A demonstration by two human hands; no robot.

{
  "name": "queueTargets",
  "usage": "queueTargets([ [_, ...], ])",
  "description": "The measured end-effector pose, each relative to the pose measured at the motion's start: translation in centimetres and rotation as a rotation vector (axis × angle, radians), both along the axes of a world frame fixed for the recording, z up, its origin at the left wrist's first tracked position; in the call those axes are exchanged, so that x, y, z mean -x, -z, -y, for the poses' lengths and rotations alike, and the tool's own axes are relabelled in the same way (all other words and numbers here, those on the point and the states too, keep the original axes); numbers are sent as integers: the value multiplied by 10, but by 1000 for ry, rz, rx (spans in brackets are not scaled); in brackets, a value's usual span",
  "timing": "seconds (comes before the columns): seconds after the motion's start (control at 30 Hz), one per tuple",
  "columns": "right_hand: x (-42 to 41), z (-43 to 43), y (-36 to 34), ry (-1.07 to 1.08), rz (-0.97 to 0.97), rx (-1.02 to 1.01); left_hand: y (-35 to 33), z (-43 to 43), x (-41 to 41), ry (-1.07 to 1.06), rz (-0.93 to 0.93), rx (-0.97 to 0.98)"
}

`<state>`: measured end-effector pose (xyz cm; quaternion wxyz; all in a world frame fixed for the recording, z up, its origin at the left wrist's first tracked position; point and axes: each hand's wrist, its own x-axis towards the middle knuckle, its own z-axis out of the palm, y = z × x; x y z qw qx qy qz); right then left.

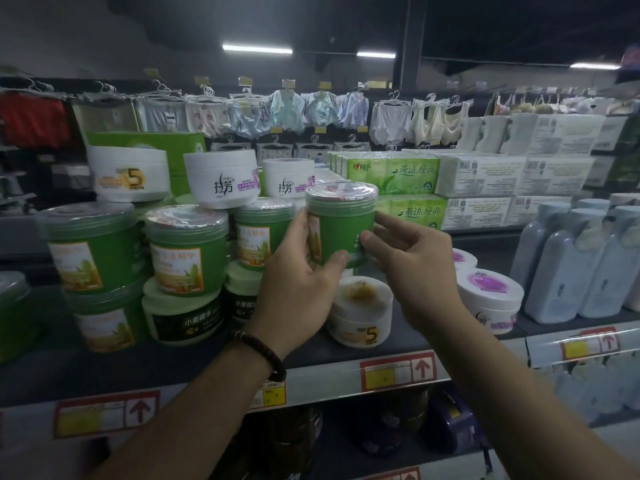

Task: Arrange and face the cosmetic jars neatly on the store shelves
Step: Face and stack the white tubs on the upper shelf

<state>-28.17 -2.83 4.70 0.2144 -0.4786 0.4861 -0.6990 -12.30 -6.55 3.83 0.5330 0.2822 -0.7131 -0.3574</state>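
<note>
A green jar [341, 226] with a clear lid is held above the shelf [194, 362], over a white jar marked 5 [362, 315]. My left hand [298, 282] grips the green jar from its left side and below. My right hand [412, 261] pinches its right side with thumb and fingers. The jar's label faces left, turned away from the front. To the left stand stacked green jars [187, 251], pale-lidded dark jars [181, 315] and white jars [221, 178] on top.
White jars with purple lids [490, 299] sit right of my right hand. Pale blue bottles [568, 261] fill the shelf's right end. Green tissue packs [398, 174] lie behind. Price tags [398, 370] line the shelf edge; dark jars stand on the shelf below.
</note>
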Motion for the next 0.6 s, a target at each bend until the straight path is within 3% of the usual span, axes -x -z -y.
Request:
queueTargets([
  [0.6, -71, -58, -3, -31, 134, 67, -6, -40, -75, -55, -120, 133],
])
